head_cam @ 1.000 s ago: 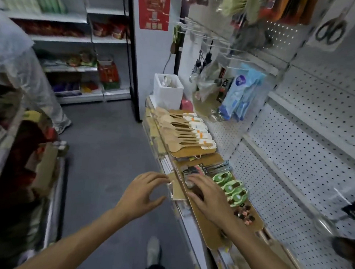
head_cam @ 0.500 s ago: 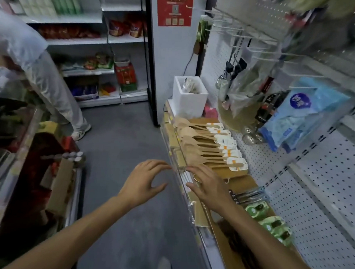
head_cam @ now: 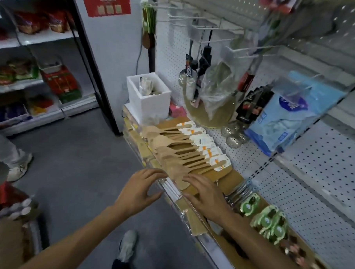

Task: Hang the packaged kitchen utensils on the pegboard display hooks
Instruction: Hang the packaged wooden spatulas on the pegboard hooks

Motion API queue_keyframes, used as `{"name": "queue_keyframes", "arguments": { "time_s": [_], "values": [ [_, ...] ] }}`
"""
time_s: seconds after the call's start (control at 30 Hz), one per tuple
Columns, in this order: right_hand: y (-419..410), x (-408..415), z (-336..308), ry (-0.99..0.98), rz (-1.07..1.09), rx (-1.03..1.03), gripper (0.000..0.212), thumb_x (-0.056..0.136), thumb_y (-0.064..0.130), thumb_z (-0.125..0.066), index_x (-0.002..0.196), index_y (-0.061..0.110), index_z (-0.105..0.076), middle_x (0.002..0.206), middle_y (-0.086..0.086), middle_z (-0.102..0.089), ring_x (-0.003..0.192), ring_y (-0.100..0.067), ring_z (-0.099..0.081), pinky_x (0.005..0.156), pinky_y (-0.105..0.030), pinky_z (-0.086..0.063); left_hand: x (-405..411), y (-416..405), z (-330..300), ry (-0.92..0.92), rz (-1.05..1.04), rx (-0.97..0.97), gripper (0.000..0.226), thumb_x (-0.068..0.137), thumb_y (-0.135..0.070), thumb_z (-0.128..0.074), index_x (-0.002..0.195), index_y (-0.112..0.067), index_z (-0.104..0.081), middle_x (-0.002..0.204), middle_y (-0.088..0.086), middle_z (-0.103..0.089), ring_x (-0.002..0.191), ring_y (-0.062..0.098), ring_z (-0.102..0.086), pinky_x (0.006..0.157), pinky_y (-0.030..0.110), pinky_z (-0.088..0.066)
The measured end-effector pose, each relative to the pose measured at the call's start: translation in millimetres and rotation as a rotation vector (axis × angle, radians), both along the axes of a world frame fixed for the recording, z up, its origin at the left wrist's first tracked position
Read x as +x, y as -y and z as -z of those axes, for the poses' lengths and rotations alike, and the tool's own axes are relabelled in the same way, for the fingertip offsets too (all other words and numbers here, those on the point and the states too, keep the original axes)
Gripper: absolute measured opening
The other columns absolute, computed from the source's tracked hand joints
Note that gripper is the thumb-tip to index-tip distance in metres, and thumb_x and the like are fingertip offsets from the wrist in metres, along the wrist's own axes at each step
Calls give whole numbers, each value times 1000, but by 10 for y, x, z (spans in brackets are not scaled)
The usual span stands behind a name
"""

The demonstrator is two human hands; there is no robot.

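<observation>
Both hands (head_cam: 169,197) reached the wooden spoons (head_cam: 184,155), nearest bowl partly hidden.

Spoons (head_cam: 184,153) on shelf (head_cam: 237,177) (pegboard (head_cam: 323,181) behind).

The right hand (head_cam: 205,198) covers the near end of the row of wooden spoons (head_cam: 178,152), so whether its fingers touch a spoon cannot be told. The print on the spoons' white card labels (head_cam: 206,145) is too small to read. The goods hanging at the top right (head_cam: 299,19) are smeared by blur and cut by the upper edge. The small brown packets (head_cam: 295,251) on the shelf's near end are blurred beyond naming. The red poster (head_cam: 106,2) is cut off above.
</observation>
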State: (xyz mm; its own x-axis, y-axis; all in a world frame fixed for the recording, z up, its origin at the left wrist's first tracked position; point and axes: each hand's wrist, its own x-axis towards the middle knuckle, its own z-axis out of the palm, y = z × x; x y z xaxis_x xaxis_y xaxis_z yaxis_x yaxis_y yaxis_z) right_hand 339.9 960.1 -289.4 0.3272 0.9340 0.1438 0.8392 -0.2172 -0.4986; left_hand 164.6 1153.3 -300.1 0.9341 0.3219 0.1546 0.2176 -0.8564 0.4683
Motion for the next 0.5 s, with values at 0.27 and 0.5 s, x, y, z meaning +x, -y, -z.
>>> {"name": "queue_keyframes", "arguments": {
  "time_s": [0.27,0.5],
  "values": [
    [-485,-14,391,-81,395,-73,40,94,43,-60,131,27,-56,135,11,-55,123,-7,-49,101,-32,-45,717,-1014,378,-80,339,-69,44,91,-51,-51,131,-34,-57,136,-15,-55,125,11,-53,102,32,-45],
    [-767,185,828,-222,691,-176,39,91,31,-68,128,21,-59,128,1,-61,109,-19,-59,89,-32,-49,1484,-1362,891,-215,525,-43,40,93,-39,-61,131,-33,-57,135,-13,-56,123,17,-54,97,36,-48]
  ]
}}
